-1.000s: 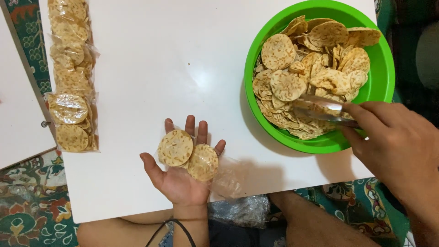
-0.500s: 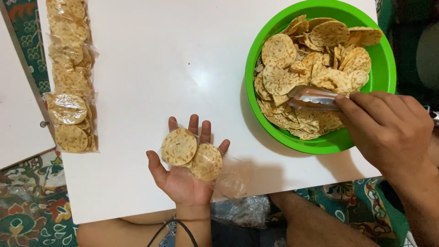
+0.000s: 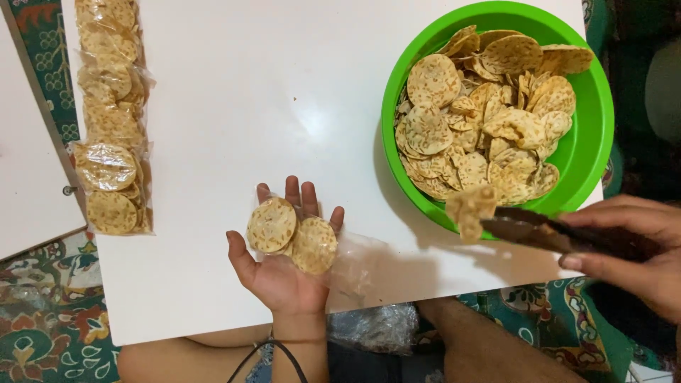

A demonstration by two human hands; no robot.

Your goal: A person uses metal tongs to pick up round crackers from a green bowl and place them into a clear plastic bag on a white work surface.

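My left hand lies palm up and spread flat, fingers together and pointing away from me, over the near edge of the white table. Two round crackers rest on the palm and finger bases, side by side and slightly overlapping; nothing pinches them, they simply lie there. A clear plastic bag sits under and just right of that palm, its loose end trailing toward my other hand.

My right hand is closed around the handles of dark tongs. The tong tips are pressed together on a cracker piece, held in the air just past the near rim of the green bowl. That piece hangs to the left of the hand, between the bowl and my open left palm, clear of both. I cannot tell whether the tongs hold one cracker or several stacked.

The bowl stands beyond the tong tips and slightly right of them, heaped with more of the same round speckled crackers, some flat, some curled.

Well to the left of my left hand, along the far left edge of the table, lies a row of filled cracker packets in clear wrap, end to end. Below the table edge, a patterned floor covering shows on both sides.
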